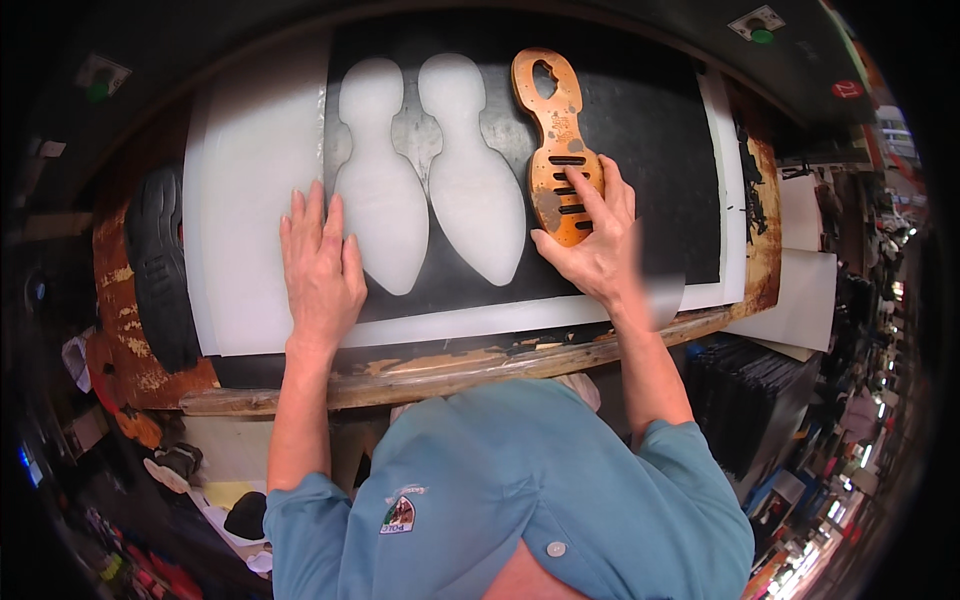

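Observation:
A black sheet (pixel 640 140) lies on a white board (pixel 250 170) on the workbench. Two sole-shaped holes (pixel 470 170) are cut out of the sheet side by side, showing white beneath. An orange sole-shaped cutting die (pixel 556 130) with slots rests on the black sheet right of the holes. My right hand (pixel 592 240) grips the die's near end, fingers spread over its slotted part. My left hand (pixel 318 265) lies flat, fingers together, on the sheet's left edge beside the left hole.
A black shoe sole (pixel 160 265) lies at the bench's left end. The worn wooden bench edge (pixel 450 365) runs in front of me. White sheets (pixel 800 290) hang off the right end. Clutter and shoes sit low at left and right.

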Available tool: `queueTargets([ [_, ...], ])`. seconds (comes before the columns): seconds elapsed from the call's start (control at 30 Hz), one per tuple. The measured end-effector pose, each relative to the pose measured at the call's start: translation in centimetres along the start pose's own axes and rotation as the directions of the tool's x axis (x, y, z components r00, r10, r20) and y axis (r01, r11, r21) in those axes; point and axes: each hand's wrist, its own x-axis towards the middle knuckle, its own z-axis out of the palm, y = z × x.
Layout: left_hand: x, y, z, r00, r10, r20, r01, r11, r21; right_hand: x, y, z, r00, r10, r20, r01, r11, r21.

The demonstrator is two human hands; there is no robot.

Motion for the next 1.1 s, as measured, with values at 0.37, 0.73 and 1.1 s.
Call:
queueTargets([
  [0.37,-3.8,3.6,-3.2,0.988,-0.044,-0.146,-0.027,0.893,-0.450,-1.7,1.5,-1.9,0.995,0.056,0.088,-0.067,0.989,0.129],
  [0.73,-10.8,13.1,1.7,0.991,0.087,-0.106,-0.127,0.872,-0.473,-4.0,3.0,-0.6,0.996,-0.079,-0.046,0.084,0.991,0.103],
  [1.1,-12.3,10.5,2.6,0.972,0.025,-0.232,-0.103,0.938,-0.332,-2.5,9.0,-11.1,0.730,0.278,-0.625,0.153,0.824,0.546],
])
